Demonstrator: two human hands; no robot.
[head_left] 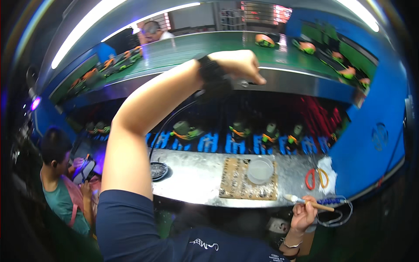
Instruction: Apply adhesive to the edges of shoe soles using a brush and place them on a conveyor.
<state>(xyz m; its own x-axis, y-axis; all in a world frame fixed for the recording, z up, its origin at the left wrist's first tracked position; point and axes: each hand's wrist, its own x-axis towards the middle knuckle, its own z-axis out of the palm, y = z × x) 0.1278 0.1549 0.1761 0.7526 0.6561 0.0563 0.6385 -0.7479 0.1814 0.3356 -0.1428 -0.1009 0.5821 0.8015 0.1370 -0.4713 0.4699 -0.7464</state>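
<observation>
Brush in Hand at a Metal Counter

A worker's right grip (303,214) closes around a brush (323,206), fingers and thumb pinched on its wooden handle near the pale bristle end. The brush lies crosswise in the fingers, bristles pointing left and handle reaching out to the right, by the near edge of the metal counter (192,192). To its left, a round, shallow, translucent dish (260,170) sits on a brown taped board (233,179), apart from the bristles. Just beyond the brush lie scissors (310,179) with red and orange handles, beside a crumpled white cloth (327,168).

The left grip (240,63) is raised well away from the brush, in front of a green conveyor (200,48), its fingers curled; whether they enclose anything cannot be told. A black band (214,74) circles that wrist. Shoes (265,40) in black, orange and green ride the conveyor. At left, a co-worker (65,192) in a green top holds a shoe (84,172) in both hands.
</observation>
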